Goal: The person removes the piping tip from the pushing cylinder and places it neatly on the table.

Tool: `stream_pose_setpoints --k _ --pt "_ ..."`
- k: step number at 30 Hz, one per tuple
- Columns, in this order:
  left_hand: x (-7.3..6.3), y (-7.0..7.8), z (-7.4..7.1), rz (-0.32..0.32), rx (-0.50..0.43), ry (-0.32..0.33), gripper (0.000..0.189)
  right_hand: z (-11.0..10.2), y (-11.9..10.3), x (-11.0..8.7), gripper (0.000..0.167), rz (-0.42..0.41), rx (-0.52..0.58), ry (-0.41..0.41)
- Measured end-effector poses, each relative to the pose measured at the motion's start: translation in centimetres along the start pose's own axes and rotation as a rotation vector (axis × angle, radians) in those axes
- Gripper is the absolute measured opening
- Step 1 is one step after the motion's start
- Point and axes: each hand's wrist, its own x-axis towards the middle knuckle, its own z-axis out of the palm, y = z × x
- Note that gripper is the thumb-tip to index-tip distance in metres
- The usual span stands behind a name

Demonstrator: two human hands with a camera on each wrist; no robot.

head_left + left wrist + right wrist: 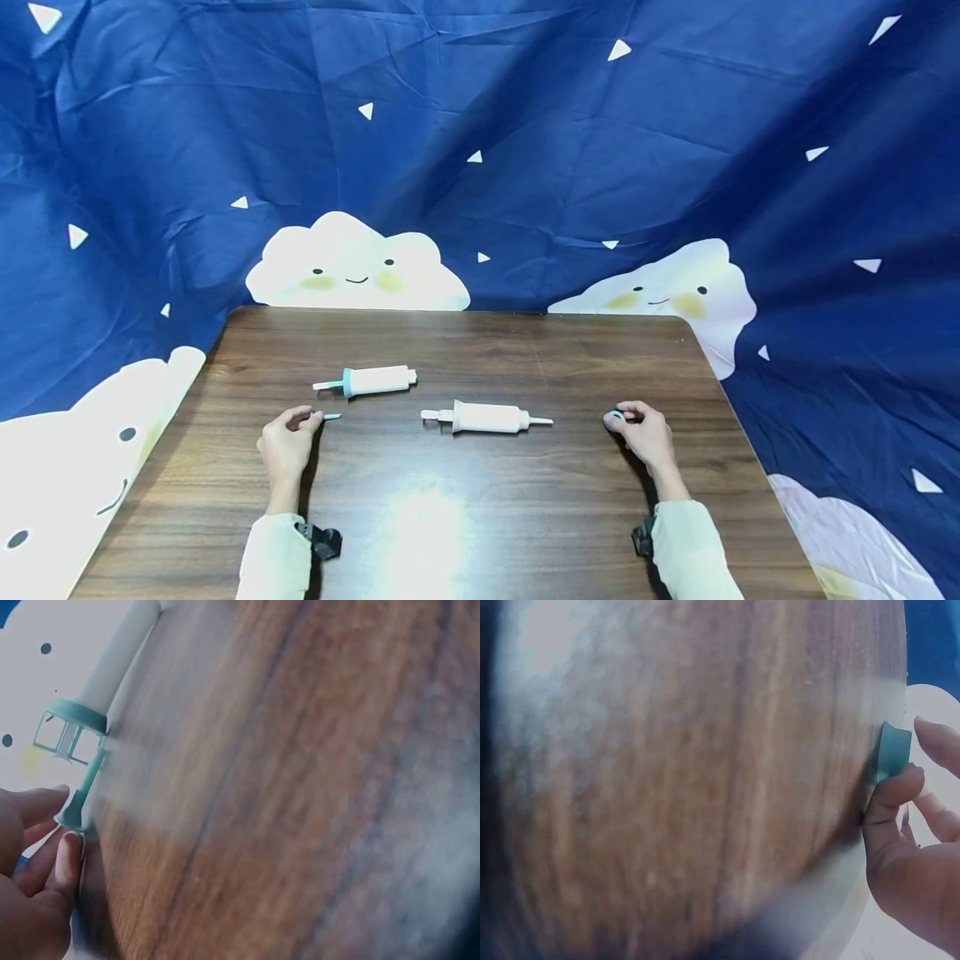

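Note:
My left hand (287, 446) is at the left of the table, its thumb and fingers pinching the flared end of a slim teal nozzle (86, 787). In the head view the nozzle's thin tip points right. Just beyond that hand lies a white syringe-like tube with a teal collar (378, 380), its open-framed plunger toward the left. On the right side, my right hand (647, 435) holds a small teal ring (892, 754) between thumb and fingers, low at the tabletop. An all-white syringe-like tube (489, 417) with a narrow tip lies between the two hands.
The brown wooden table (570, 508) has rounded far corners, and light glares off its near middle. Behind it hangs a blue cloth (525, 150) with white clouds and triangles. Each wrist wears a black camera (326, 542).

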Motion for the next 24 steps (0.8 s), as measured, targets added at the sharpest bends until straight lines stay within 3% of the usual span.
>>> stream_pose_setpoints --k 6,10,20,24 --pt "0.3 -0.3 -0.3 0.017 -0.003 0.011 0.024 -0.6 -0.5 -0.2 0.043 -0.041 -0.106 0.017" --pt "0.5 0.0 -0.6 0.072 -0.017 0.044 0.026 -1.0 -1.4 -0.4 0.044 -0.077 -0.12 0.015" --pt "-0.4 2.9 -0.5 0.224 -0.135 0.033 0.027 0.0 -2.9 -0.6 0.038 -0.239 0.084 -0.01" --pt "-1.3 3.5 0.7 0.357 -0.201 -0.022 0.03 0.9 -3.6 -0.8 0.036 -0.291 0.173 -0.071"
